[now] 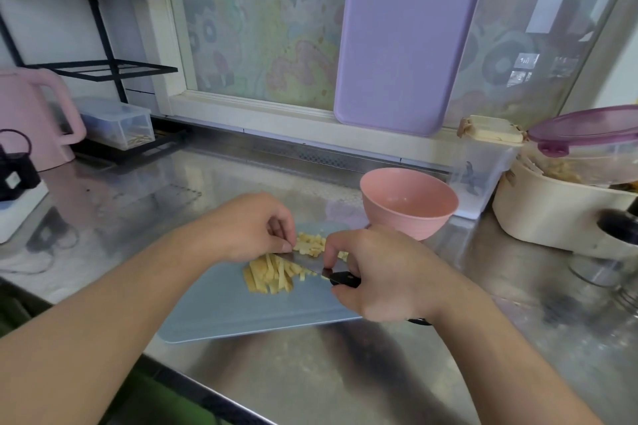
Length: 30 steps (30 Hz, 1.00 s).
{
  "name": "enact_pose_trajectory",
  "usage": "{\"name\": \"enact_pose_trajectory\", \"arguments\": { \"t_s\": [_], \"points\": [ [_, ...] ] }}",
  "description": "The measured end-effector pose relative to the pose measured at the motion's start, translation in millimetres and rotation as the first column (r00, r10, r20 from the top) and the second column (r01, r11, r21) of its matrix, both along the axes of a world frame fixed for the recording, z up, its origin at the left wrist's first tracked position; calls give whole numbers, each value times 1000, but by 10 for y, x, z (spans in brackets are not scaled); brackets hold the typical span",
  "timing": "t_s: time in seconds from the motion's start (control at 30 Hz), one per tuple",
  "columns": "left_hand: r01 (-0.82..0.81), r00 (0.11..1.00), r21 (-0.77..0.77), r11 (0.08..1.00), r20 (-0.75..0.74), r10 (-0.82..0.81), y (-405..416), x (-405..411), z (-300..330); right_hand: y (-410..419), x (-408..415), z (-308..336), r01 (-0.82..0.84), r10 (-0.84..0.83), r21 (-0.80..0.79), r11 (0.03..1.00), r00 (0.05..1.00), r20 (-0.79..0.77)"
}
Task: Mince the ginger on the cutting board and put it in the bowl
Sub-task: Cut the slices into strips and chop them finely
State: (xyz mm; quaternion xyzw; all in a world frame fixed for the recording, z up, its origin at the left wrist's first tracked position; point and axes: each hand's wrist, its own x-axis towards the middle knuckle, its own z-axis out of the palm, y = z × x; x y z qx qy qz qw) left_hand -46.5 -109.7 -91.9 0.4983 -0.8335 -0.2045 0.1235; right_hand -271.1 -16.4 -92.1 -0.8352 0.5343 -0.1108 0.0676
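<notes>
The pale yellow ginger [276, 272], cut into thin sticks, lies in the middle of a grey-blue plastic cutting board [221, 307], with a smaller heap of shorter bits just beyond the blade. The sticks run roughly front to back, their long axis pointing from the near bench edge toward the far one. Across them lies the steel blade of a black-handled kitchen knife [310, 260], so each cut falls crosswise and shortens the sticks.

The right hand [379, 272] is clenched around the knife handle, thumb and forefinger pinching the blade's heel. The left hand [252, 228] sits just left of the blade, fingers curled down on the ginger; it seems to press rather than grip, though the fingertips are partly hidden. The uncut sticks lie on the near side of the knife, under both hands.

A pink ribbed plastic bowl [409, 203], apparently with nothing in it, stands just beyond the board's far right corner on the stainless steel bench [345, 373], nearer the right hand. No readable writing shows.
</notes>
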Motion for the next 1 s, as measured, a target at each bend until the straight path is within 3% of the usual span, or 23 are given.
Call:
{"name": "enact_pose_trajectory", "arguments": {
  "t_s": [0.23,0.33,0.4,0.5,0.63,0.77,0.87,1.0],
  "points": [
    [-36,999,-81,996,11,37,-102,-234,-137,-3,-45,22,15,-17,56,998,1000,26],
    [-51,993,-101,994,-109,39,-102,-251,-72,-7,-45,23,20,-23,55,998,999,41],
    [7,981,-19,1000,-196,-11,-91,-241,-7,-8,-45,8,21,-23,43,999,999,47],
    [108,992,57,992,-71,-104,-29,-304,-7,3,-42,6,16,-18,51,999,999,42],
    [45,999,-77,996,16,-43,-39,-404,-106,17,-9,28,1,-4,65,998,999,43],
    [7,999,-150,989,-51,-14,-70,-415,-69,12,-50,46,23,-31,94,995,996,84],
    [50,978,-4,999,-202,-50,-84,-361,54,19,-76,59,24,-34,95,995,994,101],
    [165,985,106,980,-62,-159,-34,-375,67,31,-57,66,16,-26,93,996,994,104]
  ]
}}
